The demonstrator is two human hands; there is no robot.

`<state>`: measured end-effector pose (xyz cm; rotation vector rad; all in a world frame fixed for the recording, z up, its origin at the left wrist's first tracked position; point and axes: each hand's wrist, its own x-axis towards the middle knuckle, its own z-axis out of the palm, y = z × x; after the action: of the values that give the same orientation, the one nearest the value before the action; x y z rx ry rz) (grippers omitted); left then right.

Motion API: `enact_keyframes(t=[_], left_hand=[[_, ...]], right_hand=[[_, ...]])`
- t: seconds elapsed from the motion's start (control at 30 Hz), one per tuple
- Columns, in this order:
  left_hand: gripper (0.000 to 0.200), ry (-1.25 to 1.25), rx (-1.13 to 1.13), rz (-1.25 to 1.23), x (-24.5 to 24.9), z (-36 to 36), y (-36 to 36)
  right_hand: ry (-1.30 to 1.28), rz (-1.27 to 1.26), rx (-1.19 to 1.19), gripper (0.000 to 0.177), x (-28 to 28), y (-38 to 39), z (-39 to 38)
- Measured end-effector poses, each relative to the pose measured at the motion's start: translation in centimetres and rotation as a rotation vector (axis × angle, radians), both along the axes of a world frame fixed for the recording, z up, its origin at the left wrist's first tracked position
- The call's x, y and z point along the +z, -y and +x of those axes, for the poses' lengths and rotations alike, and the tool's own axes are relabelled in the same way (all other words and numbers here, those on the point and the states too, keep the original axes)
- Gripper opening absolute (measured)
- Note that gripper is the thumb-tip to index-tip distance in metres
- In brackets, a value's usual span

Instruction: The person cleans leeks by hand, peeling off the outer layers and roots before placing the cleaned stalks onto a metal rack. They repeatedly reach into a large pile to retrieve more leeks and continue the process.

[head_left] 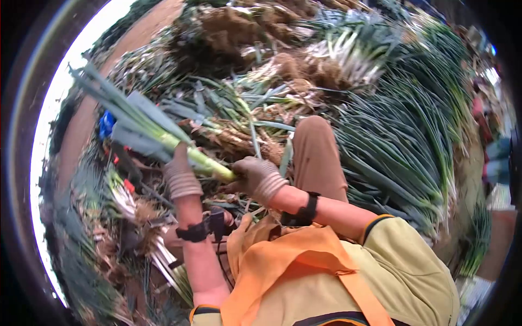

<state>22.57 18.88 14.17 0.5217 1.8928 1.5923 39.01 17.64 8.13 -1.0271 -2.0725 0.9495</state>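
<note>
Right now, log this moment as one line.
left gloved hand: gripping leek | right gloved hand: at leek's pale base | leek pile: right of raised knee

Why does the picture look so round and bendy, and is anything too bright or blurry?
Head view, edges: dark and curved, probably from a very wide lens; head view, left side: a white glare, with a faint rainbow arc near it; head view, lower left: the leafy plants look smeared; head view, middle: the left hand, right hand and leek look clearer.

A pale-stemmed leek (159, 133) slants, its green leaves spread leftward.
</note>
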Motion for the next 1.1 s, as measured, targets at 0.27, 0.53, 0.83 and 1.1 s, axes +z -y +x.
enact_keyframes(t=[0.27, 0.53, 0.83, 1.1], left_hand=[[0.042, -0.048, 0.054, 0.135, -0.5, 0.5, 0.4], [0.02, 0.359, -0.07, 0.405, 2.8, -2.2, 2.0], [0.019, -0.041, 0.262, 0.556, 11.7, -20.5, 2.0], [0.05, -0.125, 0.551, 0.069, 8.8, -20.2, 0.9]], right_hand=[[0.092, 0.221, 0.025, 0.012, -0.4, 3.5, 0.8], [-0.663, -0.687, 0.564, 0.009, 3.6, -0.4, 2.1], [0.593, -0.271, 0.717, 0.026, -19.3, -4.0, 2.1], [-0.335, 0.435, 0.283, 0.038, 7.6, -4.0, -12.2]])
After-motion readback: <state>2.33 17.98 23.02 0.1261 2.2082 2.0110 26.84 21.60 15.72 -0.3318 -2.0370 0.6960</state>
